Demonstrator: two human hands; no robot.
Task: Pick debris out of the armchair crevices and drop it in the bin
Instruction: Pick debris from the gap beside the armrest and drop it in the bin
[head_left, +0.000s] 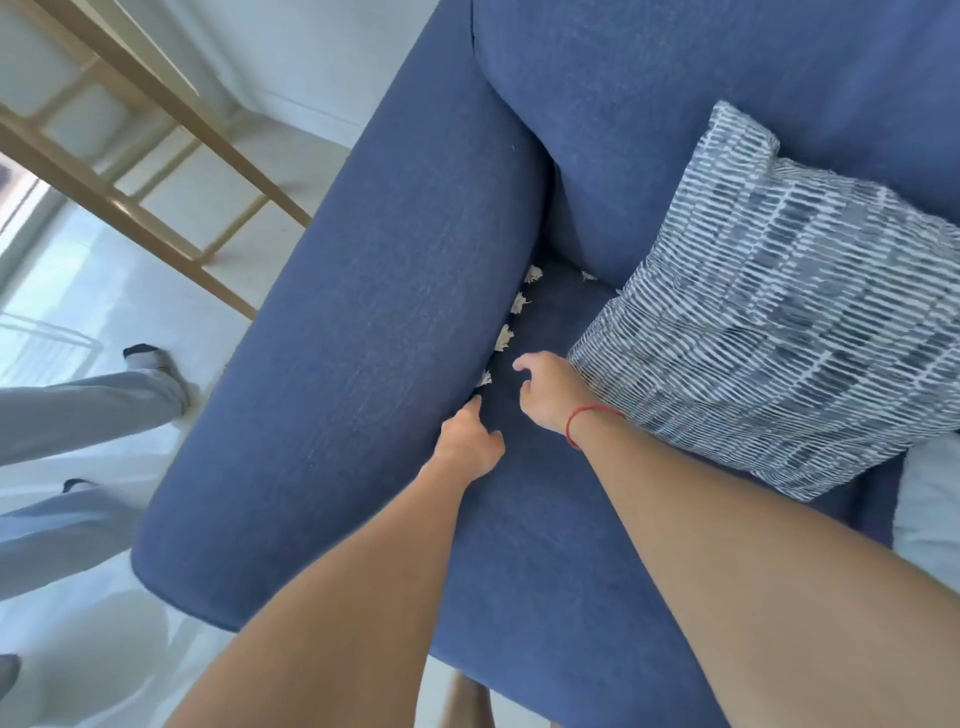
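A blue armchair (363, 322) fills the head view, its left armrest running from near left to far centre. Several small white crumpled scraps (504, 338) are wedged in the crevice between armrest and seat cushion; another scrap (588, 276) lies at the back of the seat. My left hand (470, 439) reaches to the crevice, its fingertip at the gap just below the nearest scrap (484, 378), holding nothing. My right hand (545, 392), with a red string on the wrist, hovers over the seat beside the scraps, fingers loosely bent and empty. No bin is in view.
A blue-and-white patterned pillow (769, 301) lies on the seat to the right, touching my right wrist. A pale cushion (930, 514) shows at the right edge. Left of the chair stand a wooden frame (156, 171), a white wire rack (47, 343) and another person's legs (93, 415).
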